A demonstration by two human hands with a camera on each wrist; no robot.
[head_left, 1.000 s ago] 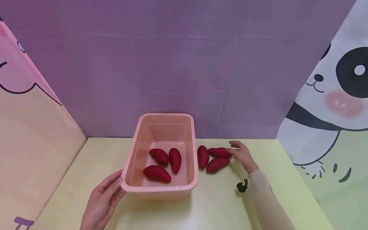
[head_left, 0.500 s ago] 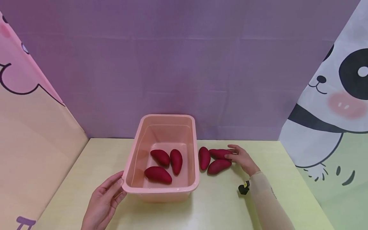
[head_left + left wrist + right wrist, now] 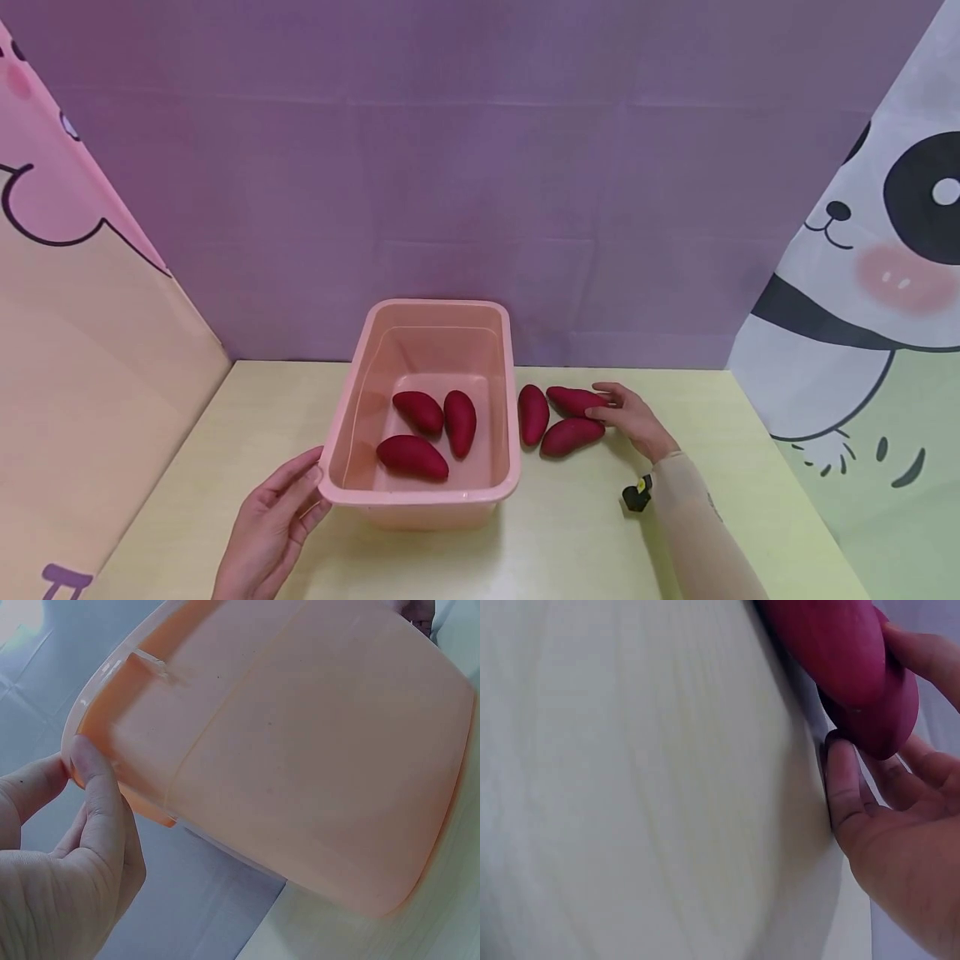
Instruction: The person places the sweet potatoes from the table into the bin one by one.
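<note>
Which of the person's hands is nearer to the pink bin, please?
Left: the left hand pinches the near-left rim of the pink bin; the right hand is off to its right, at the red tubers.

Backdrop [image 3: 480, 183]: purple, faintly creased, upright behind the desk's far edge
Desk [image 3: 570, 542]: pale yellow, with faint wood grain
Right panel [image 3: 885, 400]: pale green low down, bearing a panda [image 3: 873, 267] with a black eye patch and pink cheek
Left panel [image 3: 82, 358]: cream, with a black-outlined pink figure [image 3: 67, 192] above and a purple shape [image 3: 67, 575] near the bottom
</note>
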